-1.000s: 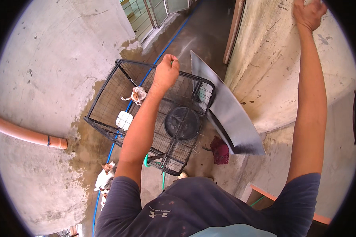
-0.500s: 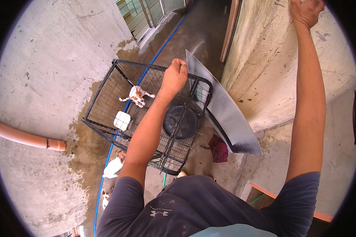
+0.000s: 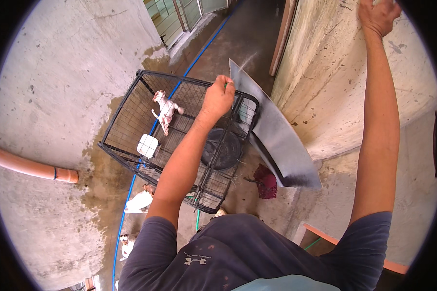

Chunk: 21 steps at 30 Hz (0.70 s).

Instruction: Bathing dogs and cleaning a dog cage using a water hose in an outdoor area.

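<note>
My left hand (image 3: 218,99) is closed, held over the black wire cage (image 3: 119,110). A bit of green hose (image 3: 226,85) shows between its fingers, and a thin water spray (image 3: 247,61) leaves from there toward the far floor. At the upper right, my right hand (image 3: 379,18) leans on the concrete wall (image 3: 325,72); its fingers look apart, partly cut off by the picture's edge. Inside the cage a white and brown puppy (image 3: 165,110) is reared up. Also in it are a white square container (image 3: 147,145) and a round black basin (image 3: 222,149).
A grey metal sheet (image 3: 281,136) leans between cage and wall, beside a dark red cloth (image 3: 265,183). Two more dogs, one white and brown (image 3: 140,200), one smaller (image 3: 126,245), are outside the cage. A blue hose (image 3: 199,57) crosses the wet floor. An orange pipe (image 3: 34,167) sticks out left.
The puppy in the cage has risen from a low stance to an upright one. My left hand has shifted slightly right and down. My right hand stays at the wall.
</note>
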Each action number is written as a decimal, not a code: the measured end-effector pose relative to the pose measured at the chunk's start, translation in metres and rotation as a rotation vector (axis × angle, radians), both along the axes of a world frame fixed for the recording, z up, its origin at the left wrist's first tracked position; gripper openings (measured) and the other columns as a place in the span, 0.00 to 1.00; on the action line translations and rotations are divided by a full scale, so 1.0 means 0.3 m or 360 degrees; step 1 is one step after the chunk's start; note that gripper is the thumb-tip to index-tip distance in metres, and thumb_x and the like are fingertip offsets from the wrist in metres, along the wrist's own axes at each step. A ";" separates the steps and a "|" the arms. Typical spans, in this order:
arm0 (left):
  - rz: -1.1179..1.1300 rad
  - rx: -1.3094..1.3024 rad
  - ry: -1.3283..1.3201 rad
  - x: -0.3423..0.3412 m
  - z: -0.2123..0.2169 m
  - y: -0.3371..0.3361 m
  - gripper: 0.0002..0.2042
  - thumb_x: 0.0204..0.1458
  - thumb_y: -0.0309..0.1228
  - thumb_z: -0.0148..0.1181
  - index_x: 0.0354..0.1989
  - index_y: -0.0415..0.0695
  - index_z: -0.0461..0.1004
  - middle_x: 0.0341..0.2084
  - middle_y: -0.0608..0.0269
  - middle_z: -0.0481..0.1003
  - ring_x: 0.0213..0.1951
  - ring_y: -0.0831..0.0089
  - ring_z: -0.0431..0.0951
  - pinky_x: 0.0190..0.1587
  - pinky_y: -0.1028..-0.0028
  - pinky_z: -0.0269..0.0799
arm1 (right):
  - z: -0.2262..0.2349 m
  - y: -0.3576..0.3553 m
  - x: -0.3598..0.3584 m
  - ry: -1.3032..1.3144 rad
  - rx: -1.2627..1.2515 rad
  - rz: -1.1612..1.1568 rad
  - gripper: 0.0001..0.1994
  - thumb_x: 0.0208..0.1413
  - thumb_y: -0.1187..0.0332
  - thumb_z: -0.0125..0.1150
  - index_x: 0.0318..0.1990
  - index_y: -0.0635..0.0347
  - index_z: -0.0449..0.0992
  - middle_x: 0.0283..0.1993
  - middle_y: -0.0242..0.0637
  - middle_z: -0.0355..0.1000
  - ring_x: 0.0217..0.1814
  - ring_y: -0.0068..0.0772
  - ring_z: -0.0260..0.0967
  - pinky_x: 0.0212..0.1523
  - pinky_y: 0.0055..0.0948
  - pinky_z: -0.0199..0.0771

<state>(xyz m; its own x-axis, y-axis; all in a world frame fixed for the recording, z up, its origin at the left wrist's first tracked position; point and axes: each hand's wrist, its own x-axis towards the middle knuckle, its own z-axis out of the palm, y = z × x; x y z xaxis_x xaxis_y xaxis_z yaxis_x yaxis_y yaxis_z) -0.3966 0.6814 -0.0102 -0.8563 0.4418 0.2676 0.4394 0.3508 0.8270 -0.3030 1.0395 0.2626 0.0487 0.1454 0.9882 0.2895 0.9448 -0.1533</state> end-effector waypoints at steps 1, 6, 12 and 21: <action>0.0007 0.0000 -0.0013 -0.001 -0.002 -0.002 0.10 0.57 0.34 0.49 0.39 0.39 0.69 0.23 0.51 0.74 0.30 0.62 0.76 0.38 0.67 0.70 | 0.000 -0.005 0.001 -0.0013 -0.0031 0.0012 0.40 0.63 0.44 0.39 0.69 0.70 0.40 0.72 0.62 0.20 0.72 0.74 0.33 0.58 0.55 0.69; 0.0049 0.0087 0.0033 -0.009 -0.020 -0.012 0.10 0.57 0.34 0.48 0.39 0.39 0.69 0.25 0.48 0.74 0.31 0.58 0.77 0.39 0.66 0.70 | 0.000 0.026 -0.006 0.0053 0.0104 -0.0089 0.38 0.63 0.47 0.42 0.69 0.70 0.42 0.72 0.65 0.23 0.71 0.74 0.35 0.59 0.57 0.65; 0.0130 0.0186 0.0071 -0.020 -0.007 -0.034 0.11 0.58 0.34 0.48 0.40 0.40 0.68 0.25 0.48 0.74 0.31 0.57 0.77 0.39 0.65 0.70 | 0.004 -0.031 0.004 0.0167 0.0023 0.0003 0.41 0.51 0.39 0.51 0.63 0.66 0.59 0.69 0.63 0.43 0.72 0.60 0.42 0.64 0.51 0.55; 0.0147 0.0223 0.0034 -0.024 -0.018 -0.050 0.11 0.58 0.35 0.47 0.41 0.41 0.68 0.23 0.51 0.74 0.29 0.59 0.78 0.37 0.65 0.71 | 0.009 -0.006 0.002 0.0149 0.0008 -0.0063 0.41 0.50 0.39 0.51 0.63 0.65 0.60 0.68 0.62 0.43 0.69 0.60 0.48 0.63 0.50 0.58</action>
